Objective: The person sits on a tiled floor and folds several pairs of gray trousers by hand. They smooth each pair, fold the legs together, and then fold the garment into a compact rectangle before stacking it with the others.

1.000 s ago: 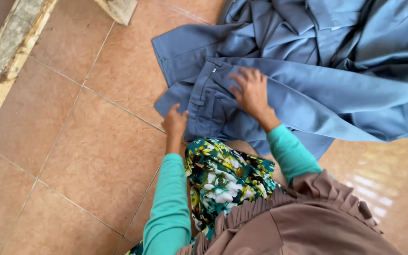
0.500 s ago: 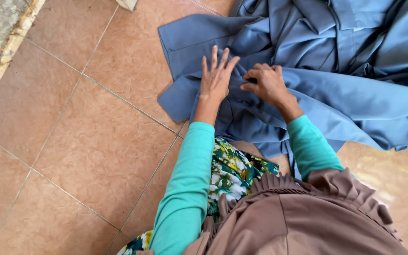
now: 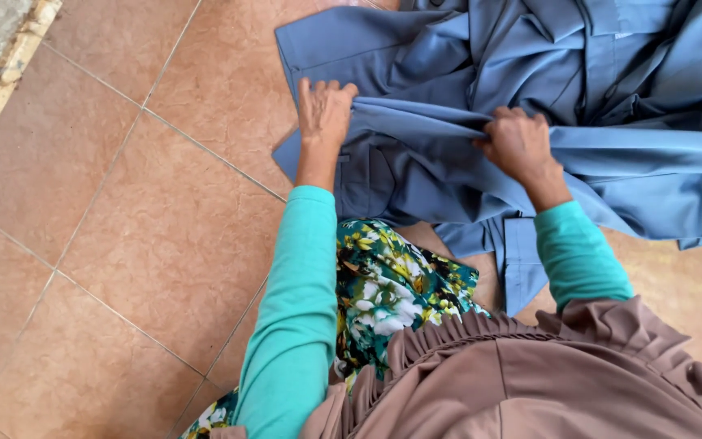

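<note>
Both hands clutch one long raised fold of smooth blue-grey cloth (image 3: 448, 171) spread rumpled on glossy terracotta floor tiles (image 3: 123, 244): left hand (image 3: 324, 114) at the fold's end, right hand (image 3: 518, 143) midway along.

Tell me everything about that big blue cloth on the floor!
The blue cloth is a plain grey-blue garment, woven and smooth-looking, with stitched seams, flaps and what looks like a pocket. It lies rumpled in folds on the reddish floor tiles. The left hand and the right hand each grip one long fold stretched between them.
</note>
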